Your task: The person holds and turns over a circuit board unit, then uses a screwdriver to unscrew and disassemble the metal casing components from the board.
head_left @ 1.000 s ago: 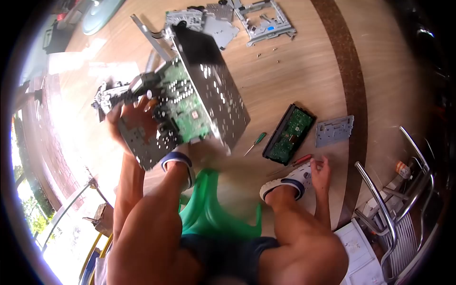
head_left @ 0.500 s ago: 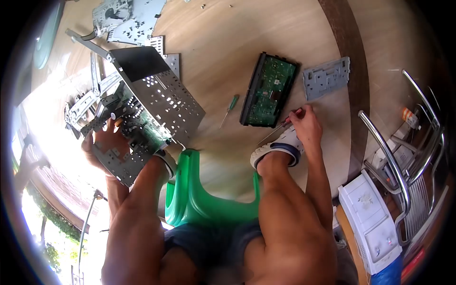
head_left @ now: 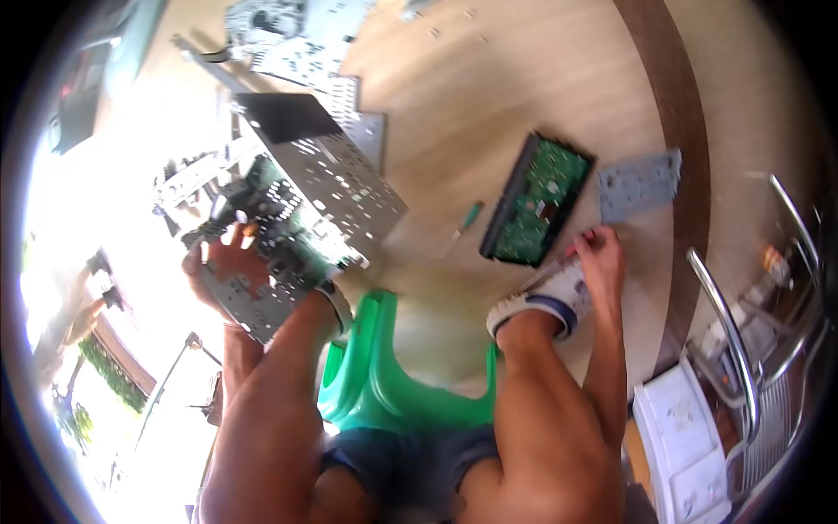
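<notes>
My left hand (head_left: 231,271) grips the lower left part of a metal chassis (head_left: 327,179) with perforated sides, which stands tilted on the floor. Inside the chassis, a green circuit board and dark parts show. My right hand (head_left: 602,262) is closed around a screwdriver (head_left: 571,251) with a red handle, its shaft pointing left just above my right shoe (head_left: 546,301). A black-framed panel with a green circuit board (head_left: 539,201) lies beyond that hand. Beside it are a grey metal plate (head_left: 639,186) and a small green-handled screwdriver (head_left: 471,214).
A green plastic stool (head_left: 384,393) is beneath me, between my legs. Metal plates (head_left: 292,39) and several small loose pieces lie at the far side. To the right stand a chrome-tubed rack (head_left: 733,341) and a white plastic drawer unit (head_left: 685,437). The left side is glaringly bright.
The whole view has shifted, so things appear farther right and lower, somewhat blurred. Both hands keep their holds on the chassis and the screwdriver.
</notes>
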`<state>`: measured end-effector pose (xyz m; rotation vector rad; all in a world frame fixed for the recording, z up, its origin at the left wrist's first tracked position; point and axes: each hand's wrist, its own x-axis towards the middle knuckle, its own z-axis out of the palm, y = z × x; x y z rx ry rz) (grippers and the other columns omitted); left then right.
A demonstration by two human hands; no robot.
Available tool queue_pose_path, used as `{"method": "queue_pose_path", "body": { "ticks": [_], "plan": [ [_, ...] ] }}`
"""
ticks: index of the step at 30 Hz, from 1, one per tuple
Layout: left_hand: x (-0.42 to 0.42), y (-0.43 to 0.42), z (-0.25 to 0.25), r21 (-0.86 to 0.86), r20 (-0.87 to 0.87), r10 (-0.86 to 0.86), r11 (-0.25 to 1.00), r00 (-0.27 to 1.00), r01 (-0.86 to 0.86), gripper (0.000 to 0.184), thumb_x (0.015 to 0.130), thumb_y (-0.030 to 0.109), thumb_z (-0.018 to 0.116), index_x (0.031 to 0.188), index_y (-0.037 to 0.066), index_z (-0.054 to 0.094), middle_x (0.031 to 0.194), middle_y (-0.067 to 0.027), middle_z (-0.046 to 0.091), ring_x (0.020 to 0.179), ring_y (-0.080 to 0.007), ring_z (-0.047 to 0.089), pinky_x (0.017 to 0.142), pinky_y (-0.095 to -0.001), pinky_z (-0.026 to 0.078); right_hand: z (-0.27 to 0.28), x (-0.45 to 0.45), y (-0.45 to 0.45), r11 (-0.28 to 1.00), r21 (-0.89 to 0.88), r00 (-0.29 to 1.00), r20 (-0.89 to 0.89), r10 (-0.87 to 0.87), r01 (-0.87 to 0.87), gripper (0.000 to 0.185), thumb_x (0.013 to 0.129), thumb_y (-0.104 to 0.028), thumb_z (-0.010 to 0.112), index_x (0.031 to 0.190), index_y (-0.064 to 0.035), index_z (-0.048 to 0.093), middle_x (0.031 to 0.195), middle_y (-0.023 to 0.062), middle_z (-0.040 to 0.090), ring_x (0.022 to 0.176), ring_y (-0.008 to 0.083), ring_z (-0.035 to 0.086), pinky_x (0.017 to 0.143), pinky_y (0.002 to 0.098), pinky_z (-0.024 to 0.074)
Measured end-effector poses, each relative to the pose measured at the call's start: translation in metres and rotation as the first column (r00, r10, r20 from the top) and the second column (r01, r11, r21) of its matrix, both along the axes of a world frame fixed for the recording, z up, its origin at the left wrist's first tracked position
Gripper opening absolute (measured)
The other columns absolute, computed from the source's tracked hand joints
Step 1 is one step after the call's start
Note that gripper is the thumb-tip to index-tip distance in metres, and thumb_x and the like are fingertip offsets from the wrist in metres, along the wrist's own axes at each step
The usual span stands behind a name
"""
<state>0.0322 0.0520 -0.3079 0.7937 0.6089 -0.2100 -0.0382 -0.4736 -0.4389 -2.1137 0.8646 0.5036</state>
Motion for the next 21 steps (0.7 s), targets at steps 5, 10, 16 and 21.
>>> {"method": "queue_pose_path", "body": {
  "ticks": [5,10,16,21],
  "plan": [
    [-0.006,-0.011,0.001,0.088,0.012,0.131,0.987,0.991,-0.132,0.059,0.09,0.05,0.055,0.131,0.009,0.056,0.113,-0.0102,0.066,0.103,-0.0281,0.064,0.08,-0.0441,0.058,-0.005,-0.006,-0.001,0.998,-0.018,0.998,-0.007,0.066,-0.066,0.022,0.089,-0.012,0.067,0.104,-0.0009,0.057,0.077,0.0064,0.071,0.075,0.0203,0.07,0.076,0.0325,0.0517],
    [-0.005,-0.011,0.002,0.083,-0.036,0.227,0.971,0.973,-0.223,0.033,0.087,0.047,0.058,0.104,0.02,0.066,0.111,-0.0081,0.066,0.104,-0.0301,0.063,0.082,-0.0464,0.054,-0.006,-0.012,0.001,0.998,-0.002,0.997,0.043,0.067,-0.067,0.023,0.088,-0.007,0.067,0.107,-0.0006,0.055,0.079,0.0068,0.071,0.076,0.0192,0.07,0.077,0.0321,0.052],
    [-0.004,-0.015,-0.002,0.101,-0.107,0.246,0.967,0.963,-0.236,0.079,0.08,0.044,0.059,0.149,0.013,0.036,0.122,-0.0133,0.058,0.102,-0.0278,0.062,0.084,-0.0412,0.054,-0.003,-0.005,0.013,0.995,-0.074,0.997,-0.024,0.067,-0.069,0.025,0.087,-0.004,0.068,0.107,0.0012,0.055,0.082,0.0089,0.068,0.074,0.0192,0.07,0.074,0.0328,0.0526],
    [0.0,-0.013,-0.001,0.146,-0.16,0.201,0.973,0.966,-0.178,0.081,0.076,0.039,0.06,0.147,0.011,0.035,0.12,-0.0139,0.058,0.1,-0.0274,0.063,0.084,-0.0394,0.055,-0.009,-0.006,0.007,0.987,-0.099,0.991,0.008,0.132,-0.131,0.021,0.088,-0.005,0.068,0.103,0.0014,0.056,0.081,0.0098,0.067,0.07,0.019,0.068,0.072,0.0323,0.0523]
  ]
}}
